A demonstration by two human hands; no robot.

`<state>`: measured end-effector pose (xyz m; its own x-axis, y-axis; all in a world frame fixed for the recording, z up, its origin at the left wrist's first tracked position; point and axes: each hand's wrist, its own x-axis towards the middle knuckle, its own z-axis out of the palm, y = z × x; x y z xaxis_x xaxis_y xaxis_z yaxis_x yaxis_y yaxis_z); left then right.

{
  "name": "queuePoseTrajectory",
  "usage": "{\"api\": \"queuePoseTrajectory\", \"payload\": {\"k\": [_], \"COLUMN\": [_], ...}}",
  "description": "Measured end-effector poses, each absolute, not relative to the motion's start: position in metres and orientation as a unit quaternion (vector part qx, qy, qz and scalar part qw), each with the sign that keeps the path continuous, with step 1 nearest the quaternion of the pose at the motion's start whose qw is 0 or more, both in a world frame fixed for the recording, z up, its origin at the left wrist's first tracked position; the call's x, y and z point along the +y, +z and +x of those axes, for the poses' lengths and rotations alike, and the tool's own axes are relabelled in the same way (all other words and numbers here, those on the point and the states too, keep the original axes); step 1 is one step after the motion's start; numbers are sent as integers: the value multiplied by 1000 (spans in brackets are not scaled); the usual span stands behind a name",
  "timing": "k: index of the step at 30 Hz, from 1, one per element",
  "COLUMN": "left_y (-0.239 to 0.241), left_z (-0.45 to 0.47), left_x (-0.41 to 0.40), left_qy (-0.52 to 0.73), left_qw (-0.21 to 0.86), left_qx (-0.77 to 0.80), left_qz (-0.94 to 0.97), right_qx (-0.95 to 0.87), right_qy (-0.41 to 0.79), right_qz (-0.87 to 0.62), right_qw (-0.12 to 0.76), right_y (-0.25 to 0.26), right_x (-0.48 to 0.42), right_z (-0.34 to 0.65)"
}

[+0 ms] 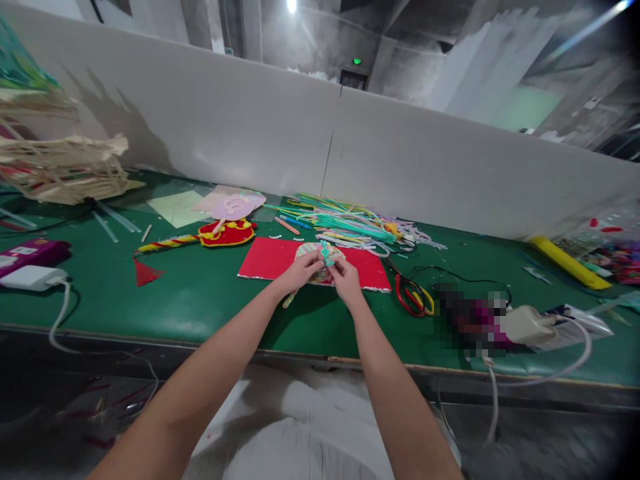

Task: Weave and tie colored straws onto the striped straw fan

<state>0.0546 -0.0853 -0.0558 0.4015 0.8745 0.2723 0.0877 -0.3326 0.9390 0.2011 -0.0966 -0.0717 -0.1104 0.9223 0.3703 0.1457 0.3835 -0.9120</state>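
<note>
My left hand (pixel 303 269) and my right hand (pixel 346 276) meet over the middle of the bench, fingers closed in a pinch. Between the fingertips is a small teal pipe-cleaner shape (pixel 326 252), and both hands appear to grip it. Just behind and below it lies a pastel striped, fan-like piece (pixel 306 249), partly hidden by the hands; its striped handle (pixel 289 301) sticks out below my left wrist. A red board (pixel 265 259) lies underneath. Beyond the board is a loose bundle of colored pipe cleaners (pixel 350 223).
Scissors (pixel 414 295) with red and yellow handles lie right of the board. A red fan with yellow trim (pixel 227 235) and a lilac fan (pixel 240 205) lie to the left. White power strips with cords (pixel 530 325) sit at right. A partition (pixel 250 127) stands behind.
</note>
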Motion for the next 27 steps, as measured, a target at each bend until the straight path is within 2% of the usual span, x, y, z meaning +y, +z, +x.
{"api": "queuePoseTrajectory", "payload": {"k": [3,8,17,22,27], "left_y": [-54,-55,-53,-52,-53], "left_z": [52,50,49,50,52], "left_x": [-85,-84,-88,-90,-89], "left_qy": [404,383,344,347,364], "left_qw": [434,399,310,318,389], "left_qx": [332,342,369,372,375], "left_qz": [734,760,806,800,759], "right_qx": [-610,-566,-611,-643,-642], "right_qy": [444,482,423,353,367], "right_qz": [-404,-412,-428,-450,-443], "right_qw": [518,527,513,510,506], "right_y": [-71,-65,-70,-74,-75], "right_x": [-96,-99,-97,-96,-96], "right_z": [201,199,200,201,201]}}
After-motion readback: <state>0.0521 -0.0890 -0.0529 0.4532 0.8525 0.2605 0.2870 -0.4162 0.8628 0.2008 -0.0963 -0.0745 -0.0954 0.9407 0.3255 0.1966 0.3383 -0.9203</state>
